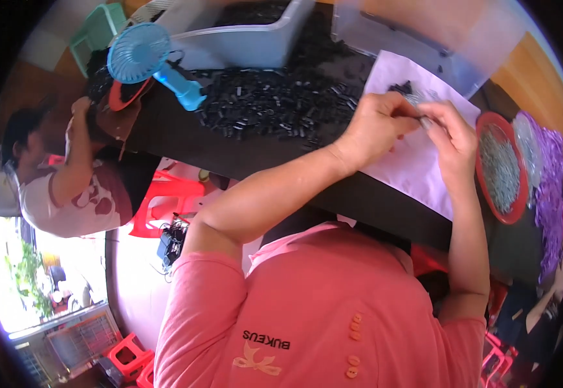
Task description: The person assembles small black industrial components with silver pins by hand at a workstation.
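My left hand point(375, 129) and my right hand point(451, 137) meet over a pale lilac sheet point(417, 181) on the dark table. Thumb and fingers of each are pinched together, almost touching the other hand's. Whatever they hold is too small and hidden to name. Just beyond my fingers, a few small black pieces point(399, 87) and some clear or silvery bits point(424, 96) lie on the sheet. A wide heap of small black pieces point(262, 103) spreads to the left of my left hand. Beside my right hand stands a red bowl point(519, 200) of small silvery pieces.
A grey bin point(242, 42) and a clear plastic bin point(398, 39) stand at the back. A blue handheld fan point(140, 52) is at the left. Purple strips point(547, 194) hang at the right. One person point(68, 194) works at left, another point(534, 317) at far right.
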`<action>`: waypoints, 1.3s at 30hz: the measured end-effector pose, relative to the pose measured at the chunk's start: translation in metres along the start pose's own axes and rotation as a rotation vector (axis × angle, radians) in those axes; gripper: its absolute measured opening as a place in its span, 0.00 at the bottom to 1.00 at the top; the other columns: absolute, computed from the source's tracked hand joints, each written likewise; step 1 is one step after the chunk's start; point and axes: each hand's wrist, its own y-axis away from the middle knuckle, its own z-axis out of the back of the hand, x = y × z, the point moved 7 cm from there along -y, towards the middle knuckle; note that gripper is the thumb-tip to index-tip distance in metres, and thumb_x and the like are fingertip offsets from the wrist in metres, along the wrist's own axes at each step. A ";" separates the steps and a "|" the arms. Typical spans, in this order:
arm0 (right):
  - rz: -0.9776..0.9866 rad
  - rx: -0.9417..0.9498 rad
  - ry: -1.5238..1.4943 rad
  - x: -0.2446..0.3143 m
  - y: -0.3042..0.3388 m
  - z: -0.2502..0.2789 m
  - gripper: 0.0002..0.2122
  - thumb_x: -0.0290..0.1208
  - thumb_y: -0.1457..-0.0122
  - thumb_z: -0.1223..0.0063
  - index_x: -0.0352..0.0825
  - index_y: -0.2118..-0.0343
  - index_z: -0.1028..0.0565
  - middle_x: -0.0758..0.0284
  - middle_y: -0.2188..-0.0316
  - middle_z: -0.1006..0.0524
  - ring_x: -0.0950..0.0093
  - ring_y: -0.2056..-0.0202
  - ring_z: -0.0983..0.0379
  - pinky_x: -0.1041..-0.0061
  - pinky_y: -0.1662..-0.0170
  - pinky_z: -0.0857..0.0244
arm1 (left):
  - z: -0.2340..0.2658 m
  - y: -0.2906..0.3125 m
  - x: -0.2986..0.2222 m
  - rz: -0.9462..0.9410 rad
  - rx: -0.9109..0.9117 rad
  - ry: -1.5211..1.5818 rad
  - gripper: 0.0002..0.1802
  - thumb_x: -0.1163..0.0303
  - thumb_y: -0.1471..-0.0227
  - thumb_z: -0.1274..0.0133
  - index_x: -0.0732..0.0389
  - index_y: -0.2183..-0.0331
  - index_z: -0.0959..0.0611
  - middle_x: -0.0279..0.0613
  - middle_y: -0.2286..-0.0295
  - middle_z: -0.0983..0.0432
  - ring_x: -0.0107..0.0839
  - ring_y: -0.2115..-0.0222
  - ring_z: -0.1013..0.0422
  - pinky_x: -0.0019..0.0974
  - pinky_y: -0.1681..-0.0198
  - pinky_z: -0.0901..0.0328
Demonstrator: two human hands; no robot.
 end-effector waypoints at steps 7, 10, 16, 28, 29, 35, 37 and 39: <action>0.235 -0.032 0.165 0.018 -0.002 -0.002 0.17 0.11 0.50 0.55 0.32 0.57 0.26 0.59 0.67 0.25 0.66 0.67 0.24 0.73 0.62 0.31 | 0.004 0.002 -0.005 0.051 0.016 0.104 0.06 0.79 0.50 0.45 0.68 0.67 0.19 0.39 0.76 0.24 0.24 0.80 0.30 0.27 0.80 0.35; 0.125 -0.043 0.090 0.005 -0.005 0.001 0.16 0.12 0.48 0.53 0.31 0.57 0.26 0.61 0.68 0.24 0.69 0.67 0.24 0.75 0.63 0.31 | 0.002 0.001 -0.008 0.058 0.028 0.063 0.05 0.79 0.49 0.45 0.68 0.67 0.20 0.39 0.77 0.24 0.24 0.81 0.30 0.26 0.80 0.36; -0.107 -0.024 -0.107 -0.024 0.000 -0.010 0.08 0.19 0.43 0.51 0.29 0.60 0.26 0.66 0.70 0.22 0.79 0.66 0.26 0.79 0.62 0.33 | 0.006 0.006 -0.008 -0.026 -0.020 -0.029 0.06 0.77 0.51 0.44 0.67 0.68 0.19 0.37 0.78 0.25 0.22 0.80 0.31 0.26 0.80 0.36; -0.092 -0.034 0.083 0.000 0.003 -0.005 0.03 0.19 0.42 0.50 0.28 0.66 0.27 0.67 0.75 0.26 0.79 0.70 0.30 0.80 0.64 0.36 | -0.001 0.005 0.000 0.099 0.005 0.093 0.06 0.78 0.54 0.41 0.69 0.70 0.19 0.38 0.79 0.25 0.23 0.80 0.29 0.27 0.83 0.36; -0.012 -0.054 0.146 0.003 0.004 -0.004 0.05 0.17 0.44 0.51 0.29 0.65 0.27 0.64 0.74 0.27 0.74 0.71 0.28 0.77 0.65 0.35 | -0.002 0.004 0.001 0.103 0.026 0.118 0.06 0.78 0.54 0.41 0.69 0.70 0.19 0.38 0.79 0.25 0.24 0.80 0.29 0.28 0.82 0.36; 0.126 -0.115 0.133 0.007 0.002 -0.011 0.07 0.15 0.46 0.50 0.31 0.65 0.26 0.62 0.74 0.28 0.66 0.74 0.28 0.73 0.70 0.35 | 0.007 0.003 0.002 0.147 0.000 0.249 0.04 0.78 0.51 0.44 0.70 0.70 0.20 0.41 0.78 0.25 0.27 0.82 0.30 0.29 0.82 0.37; 0.139 -0.125 0.132 0.009 0.002 -0.012 0.07 0.15 0.46 0.50 0.31 0.65 0.26 0.62 0.73 0.28 0.67 0.74 0.29 0.73 0.70 0.35 | 0.010 0.003 0.003 0.183 -0.011 0.278 0.05 0.78 0.50 0.44 0.70 0.69 0.20 0.42 0.77 0.25 0.27 0.81 0.30 0.29 0.82 0.37; 0.124 -0.129 0.142 0.003 0.005 -0.012 0.08 0.14 0.46 0.50 0.31 0.64 0.26 0.62 0.73 0.28 0.67 0.73 0.28 0.73 0.70 0.34 | 0.007 0.002 0.003 0.187 0.008 0.278 0.05 0.78 0.49 0.45 0.70 0.68 0.20 0.42 0.76 0.25 0.27 0.80 0.30 0.29 0.81 0.37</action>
